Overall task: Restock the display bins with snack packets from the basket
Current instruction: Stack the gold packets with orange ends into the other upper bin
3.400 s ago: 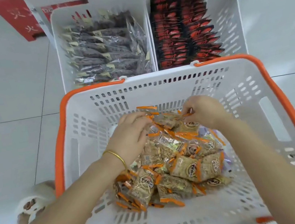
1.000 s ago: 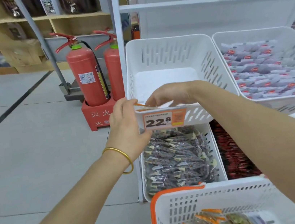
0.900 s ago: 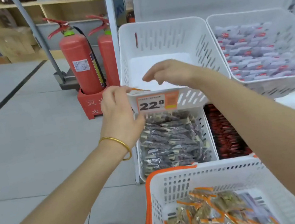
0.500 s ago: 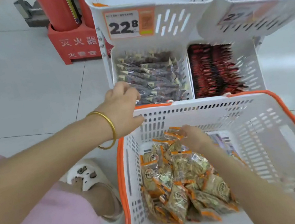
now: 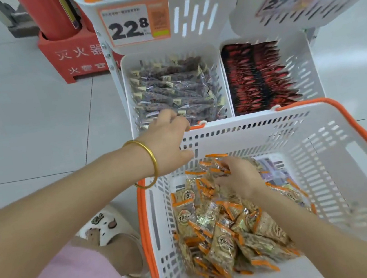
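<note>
basket (image 5: 337,164) holds orange-edged snack packets (image 5: 218,242); lower bins (image 5: 304,67) hold dark packets (image 5: 175,88).

— What stands on the pale tiled floor (image 5: 23,128)?
— A red extinguisher stand (image 5: 67,60) at the left, with the white rack (image 5: 113,78) just beside it. The orange-rimmed basket (image 5: 366,136) is in front, a white slipper (image 5: 102,225) beside its left wall.

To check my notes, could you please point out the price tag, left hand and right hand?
price tag (image 5: 131,28): head view, on the printed digits.
left hand (image 5: 166,141): head view, its back, at the basket (image 5: 241,120) rim.
right hand (image 5: 240,178): head view, its back, among the snack packets (image 5: 221,246).
</note>
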A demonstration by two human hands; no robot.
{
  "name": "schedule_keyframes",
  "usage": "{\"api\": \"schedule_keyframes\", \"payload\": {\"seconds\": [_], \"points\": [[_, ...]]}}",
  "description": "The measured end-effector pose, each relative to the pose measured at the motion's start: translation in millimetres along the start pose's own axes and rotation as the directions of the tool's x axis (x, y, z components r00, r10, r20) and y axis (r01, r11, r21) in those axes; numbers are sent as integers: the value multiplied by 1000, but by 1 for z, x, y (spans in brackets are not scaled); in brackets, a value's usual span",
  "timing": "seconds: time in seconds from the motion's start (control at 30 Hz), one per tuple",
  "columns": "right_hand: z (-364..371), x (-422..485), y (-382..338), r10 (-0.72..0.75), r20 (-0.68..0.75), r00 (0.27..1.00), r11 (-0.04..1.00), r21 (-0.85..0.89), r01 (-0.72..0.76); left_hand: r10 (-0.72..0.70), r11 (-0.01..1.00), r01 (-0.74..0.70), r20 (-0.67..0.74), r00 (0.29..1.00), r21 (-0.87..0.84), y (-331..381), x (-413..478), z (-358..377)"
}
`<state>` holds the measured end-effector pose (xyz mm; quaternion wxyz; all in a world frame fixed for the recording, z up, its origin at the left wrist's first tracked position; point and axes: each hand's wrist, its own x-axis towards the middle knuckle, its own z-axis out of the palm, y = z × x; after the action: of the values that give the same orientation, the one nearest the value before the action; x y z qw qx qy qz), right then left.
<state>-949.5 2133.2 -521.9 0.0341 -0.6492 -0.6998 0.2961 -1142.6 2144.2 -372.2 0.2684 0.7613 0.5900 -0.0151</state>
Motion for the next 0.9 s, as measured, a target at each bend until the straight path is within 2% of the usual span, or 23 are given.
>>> {"api": "schedule_keyframes", "payload": {"seconds": [0.07, 0.13, 0.2, 0.27, 0.37, 0.47, 0.63, 0.67, 0.73, 0.8, 0.83, 0.9], "points": [[-32, -2, -16, -42, 58, 997, 965, 262, 25, 17, 1000, -16, 30, 999, -18, 2, 0, 5], [-67, -6, -35, -65, 119, 991, 852, 523, -7, 31, 998, -29, 42, 999, -64, 4, 2, 9], [-95, -11, -46, -115, 161, 980, 736, 676, -25, 20, 983, -12, 38, 999, -184, 7, 5, 10], [-116, -12, -51, -158, 151, 976, 677, 736, -5, -17, 938, 29, 38, 999, -346, 9, 11, 11], [-132, -14, -54, -141, 108, 984, 623, 783, 3, -85, 847, 98, 50, 995, -522, 12, 20, 13], [-136, -18, -48, -74, 57, 996, 596, 803, -1, -155, 784, 135, 19, 988, -605, 17, 28, 15], [-151, -17, -25, 125, -24, 992, 564, 824, -51, -270, 767, 109, -164, 949, -633, 23, 39, 5], [-153, -15, -21, 177, -67, 982, 563, 825, -45, -317, 715, 127, -156, 936, -687, 23, 41, 3], [-158, -10, -17, 277, -228, 934, 561, 827, 36, -367, 487, 189, -3, 930, -853, 26, 43, -3], [-158, -10, -27, 330, -379, 865, 553, 820, 148, -259, 187, 279, 227, 939, -942, 32, 37, -9], [-157, -13, -37, 321, -424, 847, 528, 823, 212, -189, 78, 321, 302, 934, -944, 33, 35, -10], [-150, -20, -58, 206, -501, 840, 474, 802, 362, -88, -91, 336, 344, 935, -937, 34, 34, -10]]}}
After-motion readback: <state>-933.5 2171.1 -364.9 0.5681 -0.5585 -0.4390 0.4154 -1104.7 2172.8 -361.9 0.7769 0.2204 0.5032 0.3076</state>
